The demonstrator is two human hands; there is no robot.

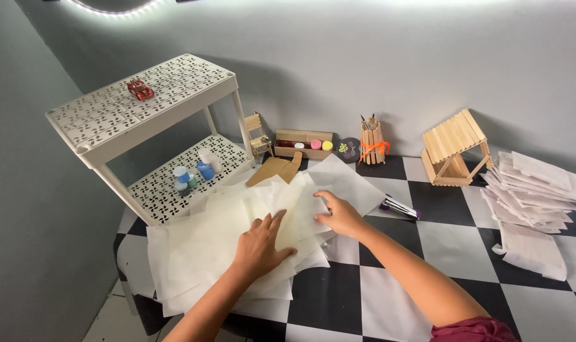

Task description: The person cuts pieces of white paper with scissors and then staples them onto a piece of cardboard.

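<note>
A loose pile of thin white paper sheets point(206, 247) lies spread over the left part of a black-and-white checkered table point(389, 304). My left hand point(259, 247) rests flat on the pile, fingers apart. Just to its right, my right hand point(342, 215) pinches the edge of the top sheet point(300, 209) between thumb and fingers. A purple-handled tool point(399, 207) lies on the table right behind my right hand.
A white perforated two-tier shelf point(142, 104) stands at the left, with a red toy car point(140, 89) on top and small paint bottles point(196, 174) below. Along the wall: a stick chair point(257, 136), a paint box point(302, 144), a brush holder point(372, 142), a stick house point(456, 149). More sheets point(535, 196) are stacked right.
</note>
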